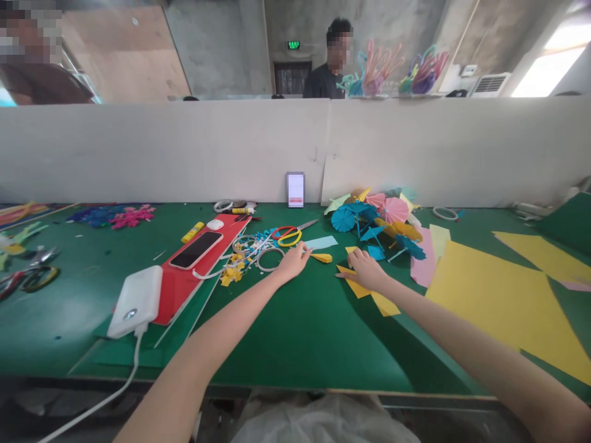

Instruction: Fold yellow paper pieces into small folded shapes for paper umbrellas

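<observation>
My left hand (293, 261) is closed in a pinch at the middle of the green table, its fingertips by the narrow end of a small folded yellow paper piece (322, 258). A light blue paper strip (323, 243) lies just behind that piece. To the right, my right hand (366, 269) rests over yellow paper pieces (385, 304), with its thumb and index finger apart. Red-and-yellow scissors (290, 235) lie beyond my left hand, beside a roll of tape (270, 259). Paper umbrellas (355, 216) in blue, pink and yellow are piled behind my right hand.
Large yellow sheets (494, 295) cover the right side. On the left are a white power bank (136, 301) with a cable, a phone (196, 250) on a red board (168, 295), and paper scraps (233, 271). A white partition (184, 154) stands behind; two people are beyond it.
</observation>
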Tool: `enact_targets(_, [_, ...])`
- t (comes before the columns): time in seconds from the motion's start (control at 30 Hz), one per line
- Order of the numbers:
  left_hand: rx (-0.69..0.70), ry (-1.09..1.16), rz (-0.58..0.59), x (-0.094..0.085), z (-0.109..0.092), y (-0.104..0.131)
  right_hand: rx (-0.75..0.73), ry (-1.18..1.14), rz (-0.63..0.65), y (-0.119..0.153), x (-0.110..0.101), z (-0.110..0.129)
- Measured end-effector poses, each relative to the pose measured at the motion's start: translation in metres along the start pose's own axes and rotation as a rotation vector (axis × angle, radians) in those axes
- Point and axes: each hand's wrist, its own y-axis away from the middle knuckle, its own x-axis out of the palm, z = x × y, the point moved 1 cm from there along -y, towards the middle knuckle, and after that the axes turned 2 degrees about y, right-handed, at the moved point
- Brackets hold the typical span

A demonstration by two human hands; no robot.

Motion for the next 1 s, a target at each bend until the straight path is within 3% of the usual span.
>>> enact_targets(0.13, [0.058, 0.018, -0.088, 0.004, 0.001, 0.018, 0.019, -0.015, -0.185, 0.007, 0.020, 0.004])
enact_targets(0.3, [0.157, 0.069, -0.111, 0.013, -0.008, 0.031, -0.010, -0.114, -0.325, 0.001, 0.028, 0.000])
enact_targets(0.47, [0.247, 0.169, -0.072, 0.020, -0.022, 0.042, -0.011, -0.299, -0.414, 0.001, 0.019, 0.001])
enact_targets(0.6, [0.289, 0.284, 0.030, 0.025, -0.032, 0.056, 0.052, -0.479, -0.476, 0.003, -0.003, 0.019])
enact_targets(0.8, [0.169, 0.491, 0.259, 0.035, -0.033, 0.067, 0.036, -0.687, -0.429, 0.007, -0.016, 0.052])
enact_targets(0.87, [0.122, 0.538, 0.265, 0.032, -0.029, 0.065, 0.068, -0.909, -0.319, 0.011, -0.011, 0.053])
enact_targets(1.0, [0.061, 0.608, 0.157, 0.018, -0.018, 0.055, 0.122, -1.319, 0.047, 0.015, 0.005, 0.049])
